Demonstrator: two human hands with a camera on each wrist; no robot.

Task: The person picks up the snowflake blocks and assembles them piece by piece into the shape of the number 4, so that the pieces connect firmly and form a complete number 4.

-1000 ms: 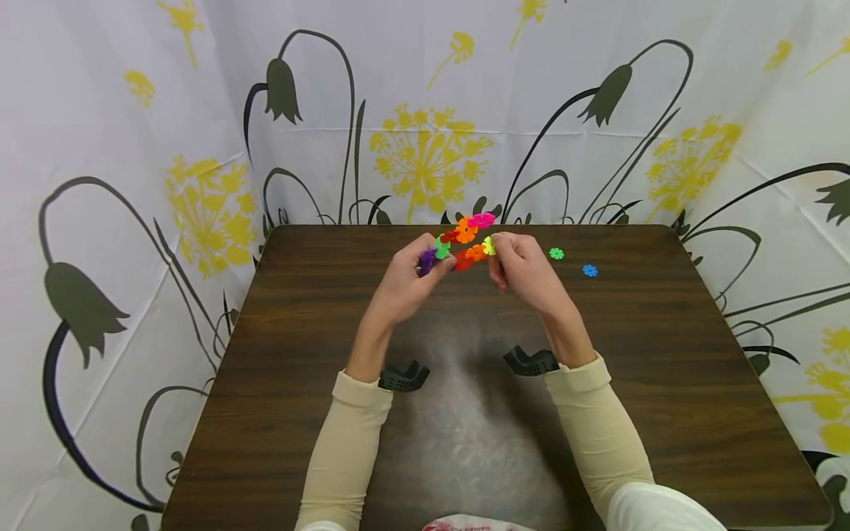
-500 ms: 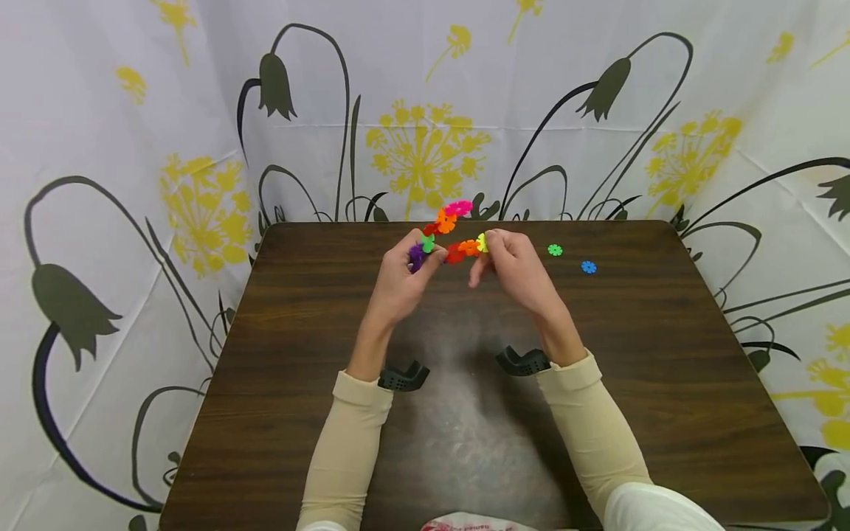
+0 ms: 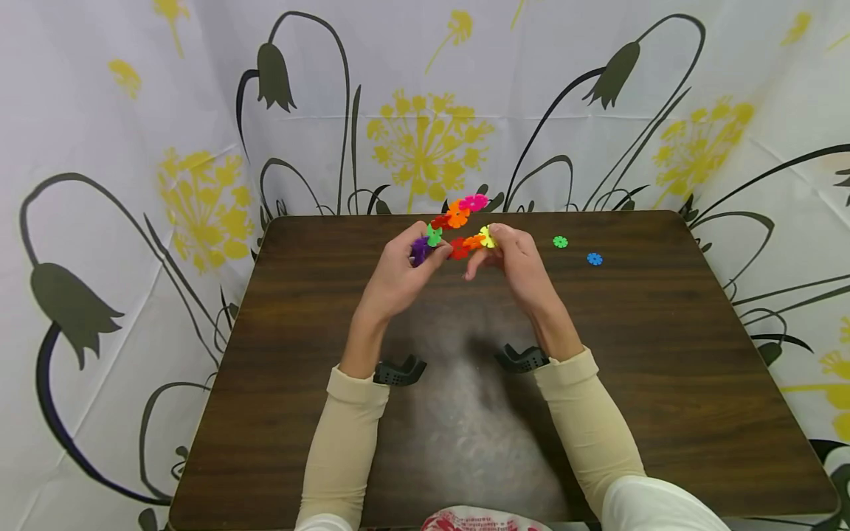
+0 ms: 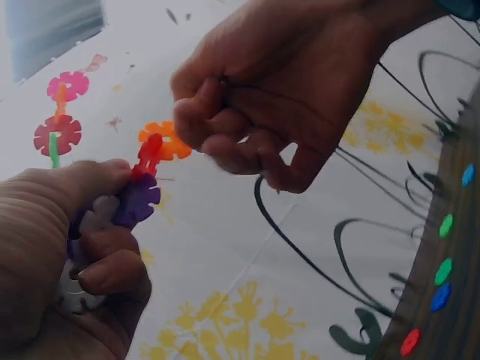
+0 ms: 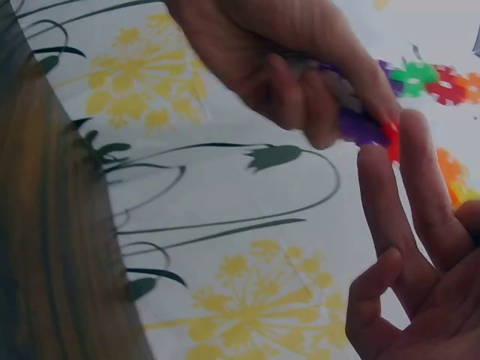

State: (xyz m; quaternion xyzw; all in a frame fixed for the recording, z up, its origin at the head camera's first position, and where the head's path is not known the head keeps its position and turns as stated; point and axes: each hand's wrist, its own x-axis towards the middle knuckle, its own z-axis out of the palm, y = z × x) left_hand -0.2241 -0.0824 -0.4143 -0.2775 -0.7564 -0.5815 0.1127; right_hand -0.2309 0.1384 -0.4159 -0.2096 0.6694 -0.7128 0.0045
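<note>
Joined plastic flower discs hang in the air between my hands in the head view. My left hand (image 3: 401, 269) grips the chain at a purple disc (image 3: 420, 251); a grey-white disc (image 4: 79, 296) also shows inside that hand in the left wrist view. One branch runs through a green disc (image 3: 434, 235), red and orange, up to a pink disc (image 3: 474, 203). Below it, a second branch goes through a red disc (image 3: 459, 248) and orange to a yellow disc (image 3: 488, 237). My right hand (image 3: 527, 265) pinches this yellow disc, its other fingers reaching towards the left hand.
A loose green disc (image 3: 561, 242) and a blue disc (image 3: 595, 259) lie on the brown table (image 3: 664, 369) right of my hands. More loose discs, including a red one (image 4: 410, 342), show in the left wrist view. A flower-patterned curtain (image 3: 425, 59) stands behind the table.
Both hands have shifted slightly left with the chain still held. The right hand's lower fingers have uncurled and stretched left. The pink-ended branch swung left, then back a little to the right.
</note>
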